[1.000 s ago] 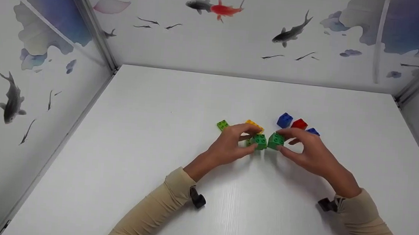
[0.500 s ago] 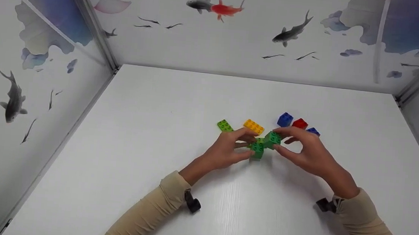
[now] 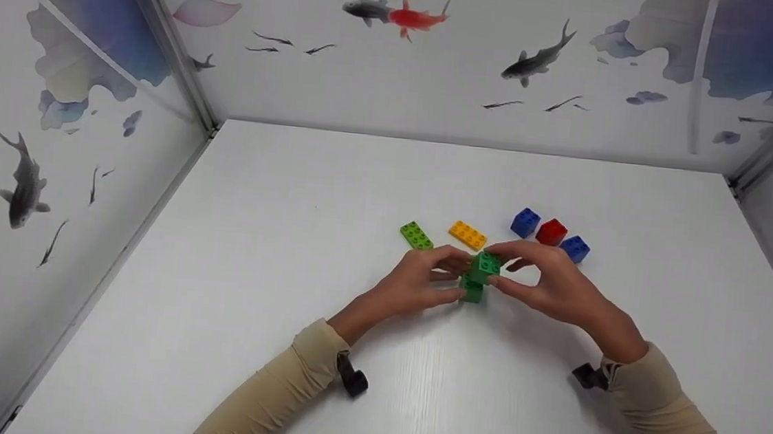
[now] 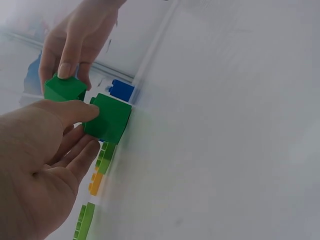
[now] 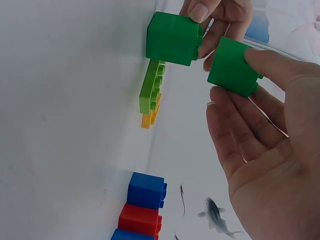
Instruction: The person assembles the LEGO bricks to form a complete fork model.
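Thumb and fingers of my left hand (image 3: 416,281) pinch a dark green toy building brick (image 4: 109,119) low at the white table (image 3: 288,237). My right hand (image 3: 554,282) grips a second dark green brick (image 3: 485,267) by its sides, studs up, just above the first. In the right wrist view a narrow gap shows between the raised brick (image 5: 232,67) and the studs of the lower brick (image 5: 171,39). Behind the hands lies a light green flat brick (image 5: 151,89), mostly hidden from the head view.
Beyond the left hand lie another light green flat brick (image 3: 417,235) and a yellow flat brick (image 3: 468,235). A blue brick (image 3: 525,222), a red brick (image 3: 552,232) and another blue brick (image 3: 574,249) stand past the right hand. Printed walls (image 3: 422,109) border the table.
The left hand has brought its green brick nearer the person. The right hand has moved its brick left, from beside the other brick to over it.
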`<state>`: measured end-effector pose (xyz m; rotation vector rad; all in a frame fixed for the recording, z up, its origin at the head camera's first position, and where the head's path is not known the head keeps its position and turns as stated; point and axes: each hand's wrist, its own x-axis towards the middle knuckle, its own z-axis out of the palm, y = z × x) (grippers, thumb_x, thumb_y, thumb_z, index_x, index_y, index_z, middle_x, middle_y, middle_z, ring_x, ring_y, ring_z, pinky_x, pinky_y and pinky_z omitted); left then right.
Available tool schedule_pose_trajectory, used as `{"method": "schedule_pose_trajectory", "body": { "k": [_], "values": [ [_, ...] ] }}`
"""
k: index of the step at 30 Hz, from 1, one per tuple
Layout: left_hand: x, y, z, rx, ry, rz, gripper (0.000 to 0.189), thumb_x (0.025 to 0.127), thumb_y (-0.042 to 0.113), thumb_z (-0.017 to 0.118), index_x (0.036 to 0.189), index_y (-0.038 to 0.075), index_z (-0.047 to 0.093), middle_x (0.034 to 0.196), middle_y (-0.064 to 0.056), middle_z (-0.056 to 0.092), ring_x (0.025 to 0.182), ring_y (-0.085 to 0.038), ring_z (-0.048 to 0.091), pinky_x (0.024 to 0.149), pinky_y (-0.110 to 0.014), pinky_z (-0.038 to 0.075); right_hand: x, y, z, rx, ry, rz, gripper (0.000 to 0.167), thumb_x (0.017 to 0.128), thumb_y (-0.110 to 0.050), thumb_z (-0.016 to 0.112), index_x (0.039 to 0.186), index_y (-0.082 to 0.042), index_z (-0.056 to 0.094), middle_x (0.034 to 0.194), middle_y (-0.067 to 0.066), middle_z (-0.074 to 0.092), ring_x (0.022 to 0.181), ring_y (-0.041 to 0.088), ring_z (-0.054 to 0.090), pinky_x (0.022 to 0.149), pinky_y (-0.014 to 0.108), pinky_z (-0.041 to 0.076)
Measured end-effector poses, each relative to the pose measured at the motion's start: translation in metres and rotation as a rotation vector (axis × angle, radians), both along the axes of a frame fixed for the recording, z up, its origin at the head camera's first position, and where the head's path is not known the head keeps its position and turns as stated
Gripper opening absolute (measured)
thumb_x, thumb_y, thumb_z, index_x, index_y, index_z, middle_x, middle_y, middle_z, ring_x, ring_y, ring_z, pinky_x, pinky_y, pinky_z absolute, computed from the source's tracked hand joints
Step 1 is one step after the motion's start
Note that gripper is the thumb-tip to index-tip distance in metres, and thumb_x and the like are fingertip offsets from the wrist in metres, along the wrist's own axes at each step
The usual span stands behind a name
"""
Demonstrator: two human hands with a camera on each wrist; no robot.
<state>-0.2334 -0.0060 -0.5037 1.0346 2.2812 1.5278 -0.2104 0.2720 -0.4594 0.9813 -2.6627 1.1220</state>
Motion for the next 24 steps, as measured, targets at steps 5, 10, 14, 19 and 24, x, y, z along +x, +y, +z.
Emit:
{"method": "schedule_pose_trajectory", "body": {
  "k": [5, 10, 14, 19, 24],
  "values": [
    [-0.0011, 0.0009, -0.0024, -0.014, -0.030, 0.002, 0.047, 0.099, 0.012, 0.080, 0.143, 0.017, 0.065, 0.137, 0.003, 0.073, 0.124, -0.004, 0.070, 0.107, -0.024, 0.058, -0.0003, -0.0030, -0.0042, -0.004, -0.029, 0.018, 0.048, 0.093, -0.018, 0.088, 0.138, -0.019, 0.073, 0.131, -0.005, 0.078, 0.113, 0.012, 0.075, 0.091, 0.040, 0.067],
    [-0.0009, 0.0001, -0.0033, -0.018, -0.042, 0.013, 0.047, 0.099, 0.014, 0.081, 0.143, 0.018, 0.065, 0.135, 0.004, 0.074, 0.123, -0.003, 0.070, 0.107, -0.026, 0.058, 0.0000, -0.0047, -0.0065, 0.017, -0.063, 0.010, 0.046, 0.094, -0.023, 0.087, 0.138, -0.021, 0.073, 0.131, -0.005, 0.077, 0.114, 0.012, 0.074, 0.092, 0.047, 0.067],
    [0.0006, -0.0005, -0.0032, -0.028, -0.034, 0.016, 0.047, 0.098, 0.012, 0.081, 0.142, 0.017, 0.065, 0.135, 0.003, 0.074, 0.123, -0.005, 0.071, 0.106, -0.025, 0.058, 0.0007, -0.0061, -0.0061, 0.028, -0.075, 0.016, 0.046, 0.095, -0.024, 0.087, 0.139, -0.020, 0.072, 0.132, -0.005, 0.077, 0.114, 0.013, 0.074, 0.092, 0.046, 0.067],
    [0.0015, -0.0002, -0.0047, -0.055, -0.017, 0.003, 0.047, 0.098, 0.009, 0.081, 0.141, 0.015, 0.065, 0.137, 0.001, 0.073, 0.124, -0.006, 0.070, 0.107, -0.023, 0.057, 0.0013, -0.0067, -0.0074, 0.038, -0.067, 0.021, 0.047, 0.095, -0.024, 0.087, 0.139, -0.019, 0.072, 0.132, -0.004, 0.077, 0.113, 0.014, 0.075, 0.093, 0.043, 0.067],
    [0.0011, 0.0004, -0.0048, -0.058, -0.004, -0.013, 0.045, 0.098, 0.007, 0.080, 0.140, 0.013, 0.065, 0.137, -0.001, 0.073, 0.125, -0.009, 0.070, 0.108, -0.024, 0.057, 0.0033, -0.0069, -0.0076, 0.035, -0.057, 0.018, 0.048, 0.093, -0.017, 0.087, 0.139, -0.019, 0.073, 0.131, -0.004, 0.078, 0.112, 0.014, 0.075, 0.091, 0.046, 0.067]
  ]
}}
